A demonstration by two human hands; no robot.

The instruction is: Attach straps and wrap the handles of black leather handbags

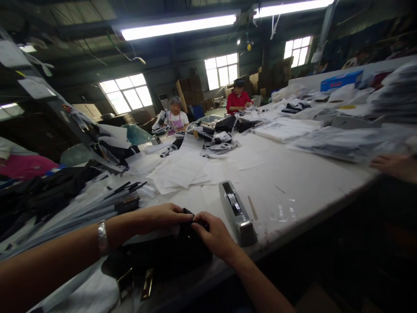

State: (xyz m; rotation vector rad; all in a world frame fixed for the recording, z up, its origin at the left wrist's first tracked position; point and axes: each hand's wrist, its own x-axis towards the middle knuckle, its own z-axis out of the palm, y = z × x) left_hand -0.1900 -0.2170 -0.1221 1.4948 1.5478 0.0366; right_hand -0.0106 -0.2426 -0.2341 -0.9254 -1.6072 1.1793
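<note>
My left hand and my right hand meet near the front edge of the table, both with fingers closed on a black item. Its far edge is pinched between my fingertips; dark shade hides its exact kind. Gold-coloured metal fittings, one like a buckle and one a narrow bar, show at its near end. Just right of my right hand stands a grey tape dispenser. Left of my hands lie long grey and black strips.
Thin white sheets are spread over the white table. Plastic-wrapped packs lie at the right, near another person's hand. Two co-workers sit across the table. Scraps of clear tape lie near the front edge.
</note>
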